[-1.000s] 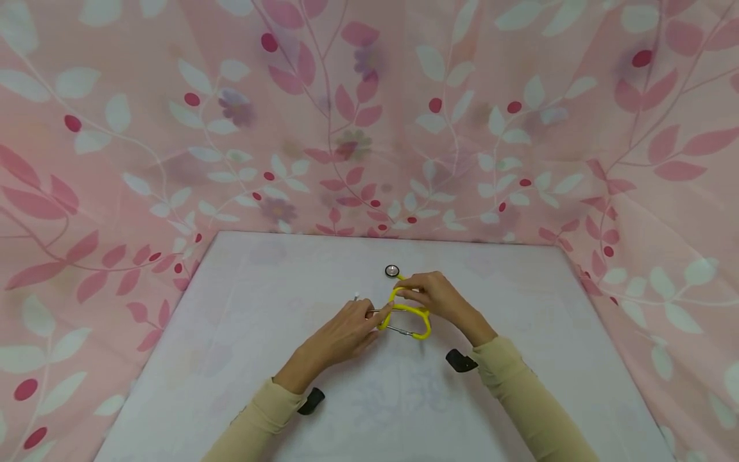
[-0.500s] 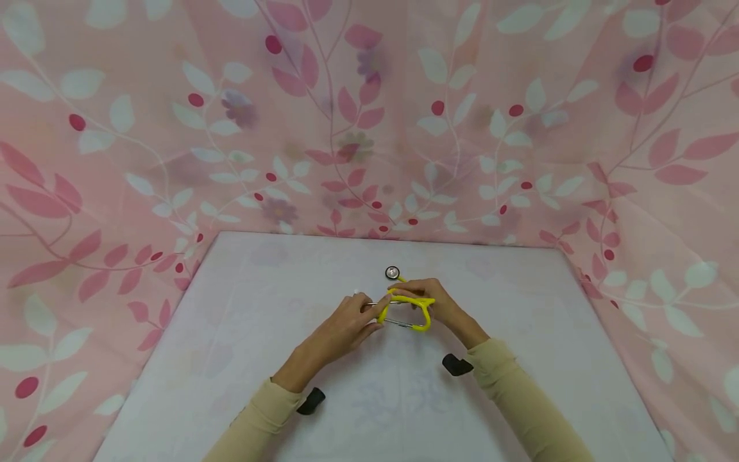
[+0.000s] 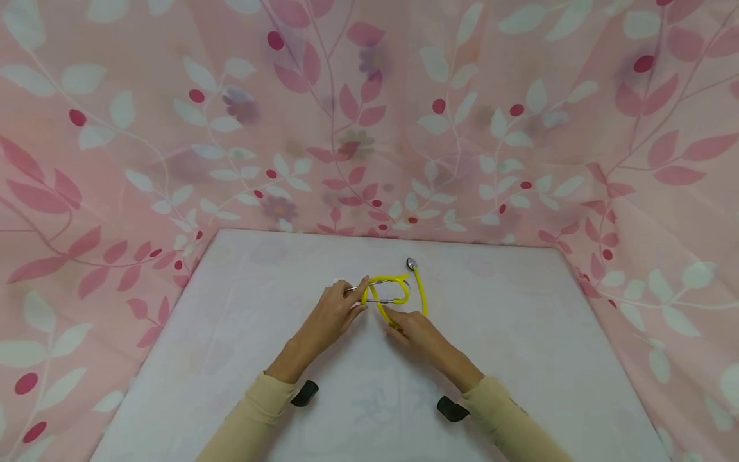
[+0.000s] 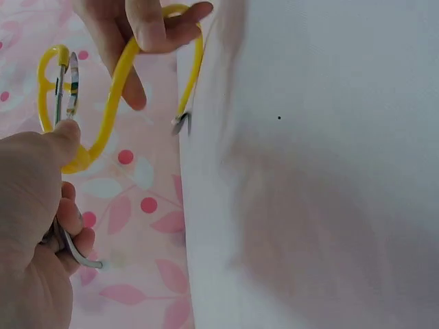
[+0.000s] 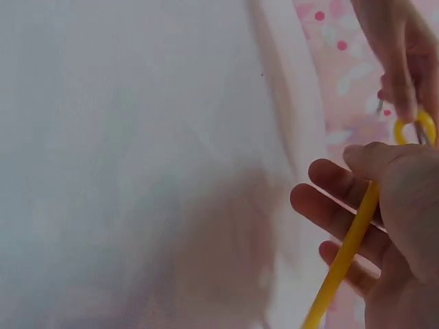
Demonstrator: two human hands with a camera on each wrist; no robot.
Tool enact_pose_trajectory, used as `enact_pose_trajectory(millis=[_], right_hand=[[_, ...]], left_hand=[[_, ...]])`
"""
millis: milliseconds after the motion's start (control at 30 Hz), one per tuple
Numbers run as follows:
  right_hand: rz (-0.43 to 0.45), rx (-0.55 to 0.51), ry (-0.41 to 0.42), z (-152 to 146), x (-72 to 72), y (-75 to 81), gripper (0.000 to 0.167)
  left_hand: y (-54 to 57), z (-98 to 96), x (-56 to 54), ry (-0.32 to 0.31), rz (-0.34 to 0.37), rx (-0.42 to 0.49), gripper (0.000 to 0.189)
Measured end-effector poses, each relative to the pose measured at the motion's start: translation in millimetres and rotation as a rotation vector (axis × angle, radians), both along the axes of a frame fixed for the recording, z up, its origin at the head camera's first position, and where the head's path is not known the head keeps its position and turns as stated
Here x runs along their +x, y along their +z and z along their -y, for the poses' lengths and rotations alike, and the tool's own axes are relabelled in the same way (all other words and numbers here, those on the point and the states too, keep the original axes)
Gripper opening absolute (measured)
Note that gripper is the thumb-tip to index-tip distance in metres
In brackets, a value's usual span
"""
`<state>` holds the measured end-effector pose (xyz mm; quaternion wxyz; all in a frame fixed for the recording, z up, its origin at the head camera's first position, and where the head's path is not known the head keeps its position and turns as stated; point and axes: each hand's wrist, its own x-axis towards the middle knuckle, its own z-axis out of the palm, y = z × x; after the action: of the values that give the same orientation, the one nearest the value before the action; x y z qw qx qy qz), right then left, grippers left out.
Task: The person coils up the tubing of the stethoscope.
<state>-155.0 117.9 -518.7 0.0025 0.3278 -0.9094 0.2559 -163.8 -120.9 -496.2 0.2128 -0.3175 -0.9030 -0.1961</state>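
Observation:
A stethoscope with yellow tubing [image 3: 423, 295] is held up over the table between both hands. My left hand [image 3: 329, 317] grips its metal ear tubes beside a folded loop of tubing; in the left wrist view one bent ear tube [image 4: 86, 259] pokes out below the fingers. Lower and to the right, my right hand [image 3: 421, 333] holds the tubing, which runs under the thumb and across the fingers [image 5: 329, 212] in the right wrist view. Beyond that hand the tube curves up to the round metal chest piece [image 3: 411, 264], farthest from me.
A white cloth covers the table [image 3: 242, 385]. Pink curtain fabric [image 3: 369, 128] with leaf patterns surrounds its back and sides. Black wrist-worn pieces [image 3: 304, 393] show by both cuffs.
My right hand has moved down along the tubing, towards me. The left hand has shifted slightly up and left with the ear tubes. The chest piece has swung right and tilted.

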Motion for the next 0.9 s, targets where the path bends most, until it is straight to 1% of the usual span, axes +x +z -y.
enact_pose_trajectory(millis=[67,233,300,400,467,533,733,800,900], right_hand=[[-0.006,0.011,0.005,0.6,6.6,4.1,0.045],[-0.004,0.021,0.011,1.6,20.3,17.9,0.039],[-0.043,0.046,0.016,2.0,23.9,23.8,0.038],[-0.143,0.126,0.028,3.2,26.9,31.2,0.037],[-0.212,0.176,0.043,4.0,27.6,35.4,0.036],[-0.26,0.202,0.061,5.2,28.1,40.3,0.035],[-0.399,0.248,0.122,7.0,24.7,52.3,0.026],[-0.432,0.248,0.129,6.0,22.0,56.1,0.023],[-0.46,0.234,0.118,3.1,16.5,62.4,0.021]], left_hand=[[-1.1,2.2,-2.0,0.017,-0.008,0.003,0.065],[-7.6,5.2,-7.7,0.053,-0.031,0.012,0.067],[-10.9,4.9,-8.8,0.061,-0.038,-0.013,0.068],[-14.2,2.7,-7.6,0.07,-0.041,-0.06,0.07],[-16.3,0.5,-6.0,0.072,-0.046,-0.082,0.071],[-17.4,-1.9,-4.4,0.072,-0.047,-0.097,0.072],[-20.4,-8.2,-3.5,0.068,-0.064,-0.137,0.067],[-20.6,-9.2,-2.7,0.065,-0.058,-0.147,0.065],[-21.2,-10.2,-1.0,0.049,-0.033,-0.14,0.062]])
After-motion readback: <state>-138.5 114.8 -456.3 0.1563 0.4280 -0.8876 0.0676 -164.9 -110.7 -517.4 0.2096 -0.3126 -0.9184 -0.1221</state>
